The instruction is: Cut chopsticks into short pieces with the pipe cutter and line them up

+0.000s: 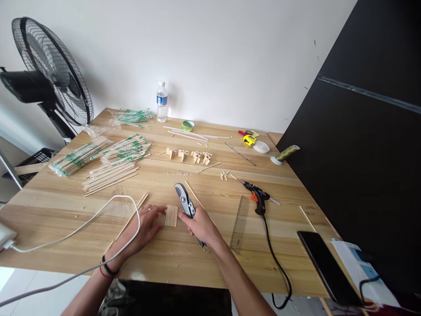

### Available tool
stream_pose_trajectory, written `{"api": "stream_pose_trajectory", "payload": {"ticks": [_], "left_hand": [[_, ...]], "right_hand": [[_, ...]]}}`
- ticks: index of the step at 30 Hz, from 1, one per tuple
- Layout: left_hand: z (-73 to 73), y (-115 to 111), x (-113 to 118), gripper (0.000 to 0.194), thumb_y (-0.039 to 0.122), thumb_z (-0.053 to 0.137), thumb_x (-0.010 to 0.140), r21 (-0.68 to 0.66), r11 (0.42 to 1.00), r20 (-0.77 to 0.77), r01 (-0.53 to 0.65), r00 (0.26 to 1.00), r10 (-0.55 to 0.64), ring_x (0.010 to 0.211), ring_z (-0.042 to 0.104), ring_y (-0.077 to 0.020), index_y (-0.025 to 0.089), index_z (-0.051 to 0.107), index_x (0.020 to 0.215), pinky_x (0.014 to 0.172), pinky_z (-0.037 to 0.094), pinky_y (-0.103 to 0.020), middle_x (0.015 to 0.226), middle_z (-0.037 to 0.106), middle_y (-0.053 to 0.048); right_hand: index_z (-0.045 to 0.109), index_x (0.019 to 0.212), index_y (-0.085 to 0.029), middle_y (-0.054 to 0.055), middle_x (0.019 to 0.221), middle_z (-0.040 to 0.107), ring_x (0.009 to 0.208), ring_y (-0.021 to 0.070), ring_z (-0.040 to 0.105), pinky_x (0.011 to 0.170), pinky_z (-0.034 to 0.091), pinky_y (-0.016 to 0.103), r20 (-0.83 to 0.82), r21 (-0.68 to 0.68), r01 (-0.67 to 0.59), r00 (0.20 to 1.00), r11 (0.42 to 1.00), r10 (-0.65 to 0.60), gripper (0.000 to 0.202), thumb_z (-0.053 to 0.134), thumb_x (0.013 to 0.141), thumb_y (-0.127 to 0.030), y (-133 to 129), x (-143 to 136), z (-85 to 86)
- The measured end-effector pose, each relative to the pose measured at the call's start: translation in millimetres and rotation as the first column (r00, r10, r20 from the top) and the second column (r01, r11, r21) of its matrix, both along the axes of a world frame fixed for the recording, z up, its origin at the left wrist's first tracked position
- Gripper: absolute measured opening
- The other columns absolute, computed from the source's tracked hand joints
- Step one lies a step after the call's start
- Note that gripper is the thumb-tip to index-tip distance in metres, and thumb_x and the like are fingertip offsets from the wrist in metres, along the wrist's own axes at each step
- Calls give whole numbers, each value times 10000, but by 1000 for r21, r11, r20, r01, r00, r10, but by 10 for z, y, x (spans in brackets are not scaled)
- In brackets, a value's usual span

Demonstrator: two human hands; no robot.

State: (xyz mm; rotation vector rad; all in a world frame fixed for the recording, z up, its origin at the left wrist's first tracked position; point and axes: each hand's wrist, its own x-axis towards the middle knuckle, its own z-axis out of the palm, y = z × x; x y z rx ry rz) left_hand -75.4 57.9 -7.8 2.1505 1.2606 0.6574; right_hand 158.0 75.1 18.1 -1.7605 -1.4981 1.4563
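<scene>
A small flat row of short wooden sticks [171,216] lies side by side on the table between my hands. My left hand [149,219] rests at the row's left edge, fingers apart and thumb near its lower corner, with nothing gripped. Grey-and-black hand shears [185,199] are in my right hand [201,224], just right of the row, their head pointing away from me. A longer thin stick [194,195] lies partly behind the right hand. Beneath my left forearm run more long sticks [131,215].
A white cable [108,199] loops over my left forearm. To the right lie a clear ruler [240,224], a hot glue gun [258,195] and a phone [329,267]. Several small stick assemblies [183,154] stand farther back. Stick bundles [82,156] and a bottle [162,103] occupy the left and rear.
</scene>
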Motion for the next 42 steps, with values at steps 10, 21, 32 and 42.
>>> {"api": "stream_pose_trajectory", "payload": {"ticks": [10, 21, 32, 42], "left_hand": [[145, 292, -586, 292, 383, 557, 960, 272, 834, -99, -480, 848, 521, 1132, 657, -302, 194, 675, 1149, 1020, 516, -432, 1183, 717, -117], [178, 628, -989, 247, 355, 473, 857, 233, 743, -210, -627, 714, 668, 1094, 600, -453, 188, 645, 800, 964, 436, -611, 950, 705, -210], [258, 192, 54, 304, 471, 469, 1005, -88, 945, 207, -315, 922, 327, 595, 601, -160, 203, 595, 934, 571, 480, -253, 661, 608, 8], [296, -197, 396, 248, 438, 558, 1017, -121, 965, 351, -231, 900, 259, 834, 669, -204, 212, 658, 1015, 775, 551, -336, 959, 702, -75]], "right_hand": [[591, 817, -209, -77, 475, 498, 420, 115, 455, 472, 400, 240, -207, 29, 96, 974, 995, -88, 292, 656, 861, -491, -202, 245, -5], [616, 836, -202, -84, 451, 475, 403, 111, 415, 454, 390, 243, -325, 56, 144, 938, 988, -118, 405, 682, 850, -602, -397, 444, -39], [714, 1157, -147, -69, 497, 535, 455, 123, 477, 504, 399, 256, -553, 149, 266, 821, 952, -143, 499, 751, 854, -542, -263, -6, 62], [727, 859, -175, -25, 530, 593, 505, 140, 534, 547, 446, 276, -621, 194, 433, 749, 880, -232, 337, 798, 834, -504, -291, -119, -56]]}}
